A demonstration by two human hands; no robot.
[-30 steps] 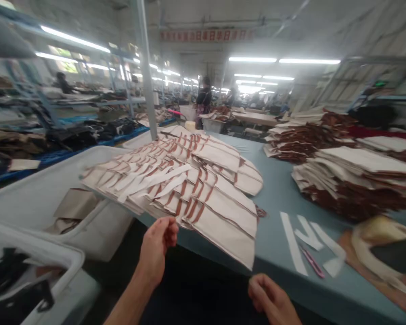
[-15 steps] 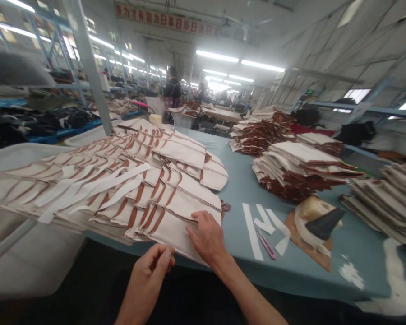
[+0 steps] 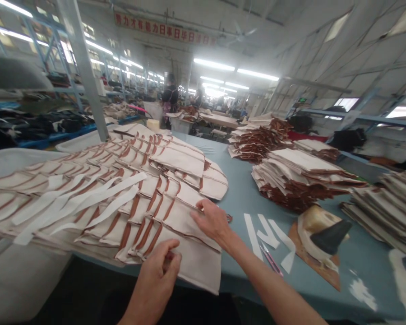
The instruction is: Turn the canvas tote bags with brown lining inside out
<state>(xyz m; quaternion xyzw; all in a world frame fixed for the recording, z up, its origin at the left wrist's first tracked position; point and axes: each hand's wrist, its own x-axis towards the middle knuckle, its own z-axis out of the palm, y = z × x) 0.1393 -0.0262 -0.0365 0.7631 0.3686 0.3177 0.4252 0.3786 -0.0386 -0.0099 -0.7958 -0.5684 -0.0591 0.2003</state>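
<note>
Overlapping cream fabric pieces with brown edging [image 3: 135, 180] are spread over the left half of the blue-covered table. The nearest cream panel [image 3: 199, 264] lies flat, its corner hanging at the table's front edge. My right hand [image 3: 214, 221] rests on the panel just behind it, fingers stretched out and apart. My left hand [image 3: 160, 275] is at the near panel's left side, fingers loosely curled with thumb and forefinger apart. I see nothing held in it, though its inner fingers are partly hidden. Loose white strips [image 3: 88, 198] lie across the pieces at left.
Right of my hands lie short white strips [image 3: 253, 234] and a pink-handled cutter or snips [image 3: 270, 258]. Beyond stands a block with a dark cone [image 3: 330, 237] on a brown board. Stacks of cream and brown pieces [image 3: 304, 171] line the right side. A metal post [image 3: 84, 67] rises at left.
My right hand has moved back from the nearest panel to the one behind. My left hand has loosened from a pinch and shifted slightly right. More of the near panel shows.
</note>
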